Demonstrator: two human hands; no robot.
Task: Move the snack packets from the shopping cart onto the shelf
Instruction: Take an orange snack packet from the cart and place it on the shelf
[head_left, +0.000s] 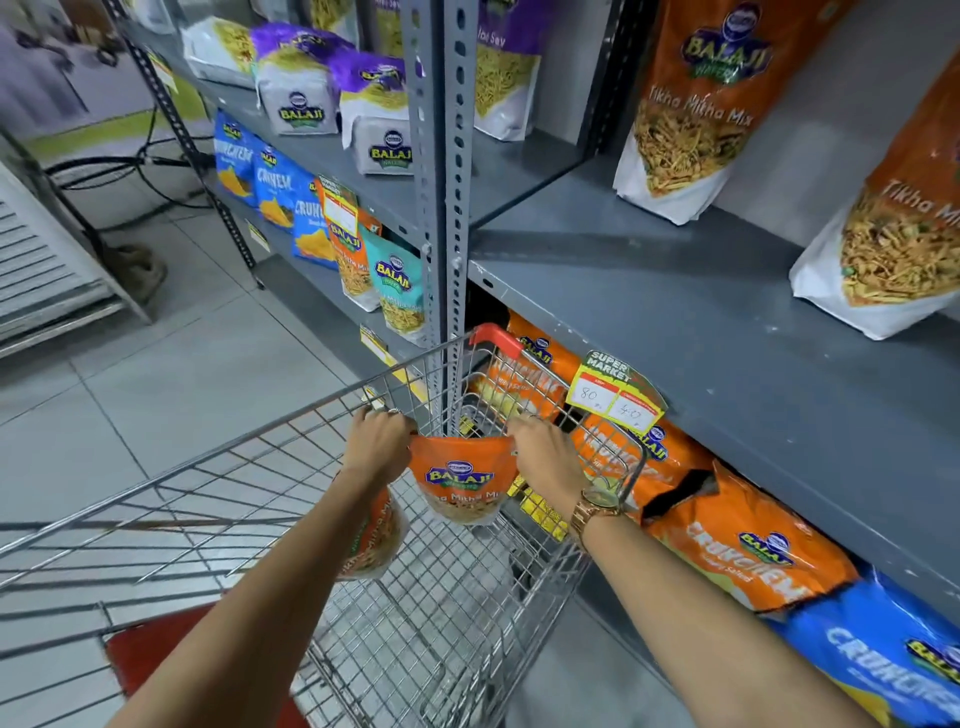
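Observation:
An orange snack packet (460, 480) hangs upright over the wire shopping cart (234, 499), held by its top corners. My left hand (376, 444) grips its left corner and my right hand (545, 457) grips its right corner. A second orange packet (376, 540) lies in the cart under my left forearm, partly hidden. To the right, the grey shelf (701, 332) carries two large orange packets (691, 109) standing at its back.
Orange and blue packets (748, 551) fill the lower shelf beside the cart. A perforated steel upright (457, 208) stands just beyond the cart's front. A price tag (615, 397) hangs on the shelf edge. Purple and blue packets (374, 109) line the left bay. Tiled floor lies left.

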